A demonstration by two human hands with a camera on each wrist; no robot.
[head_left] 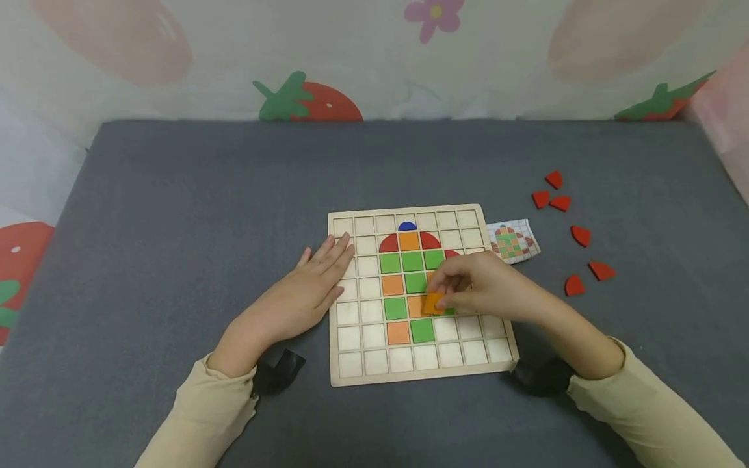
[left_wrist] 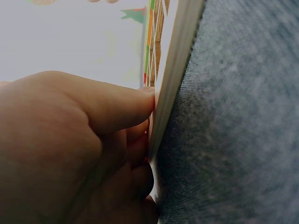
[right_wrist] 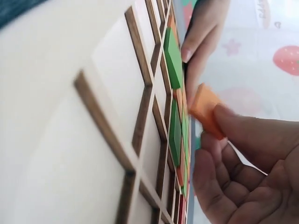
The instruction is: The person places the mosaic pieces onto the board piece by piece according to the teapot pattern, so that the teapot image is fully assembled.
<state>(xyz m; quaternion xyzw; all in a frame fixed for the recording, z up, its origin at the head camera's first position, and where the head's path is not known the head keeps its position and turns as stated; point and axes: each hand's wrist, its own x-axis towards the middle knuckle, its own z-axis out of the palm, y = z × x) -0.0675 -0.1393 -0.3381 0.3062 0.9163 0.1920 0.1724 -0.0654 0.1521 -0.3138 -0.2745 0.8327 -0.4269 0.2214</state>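
Observation:
A wooden grid board (head_left: 424, 380) lies on the table. My left hand (head_left: 304, 296) rests on its left edge with the fingers stretched out; in the left wrist view the thumb (left_wrist: 124, 105) touches the board's side. My right hand (head_left: 497, 286) pinches an orange square tile (head_left: 433, 303) between thumb and fingers, over the middle columns. The right wrist view shows this orange tile tilted, held apart from the grid. In the cells sit green squares (head_left: 421, 330), orange squares (head_left: 398, 333), red curved pieces (head_left: 389, 244) and a blue half-circle (head_left: 407, 226). My right hand hides some cells.
A printed pattern card (head_left: 523, 244) lies against the board's right edge, partly covered by it. Several loose red curved pieces (head_left: 580, 235) are scattered to the right on the grey tablecloth (head_left: 175, 227). A patterned curtain (head_left: 486, 58) hangs behind the table.

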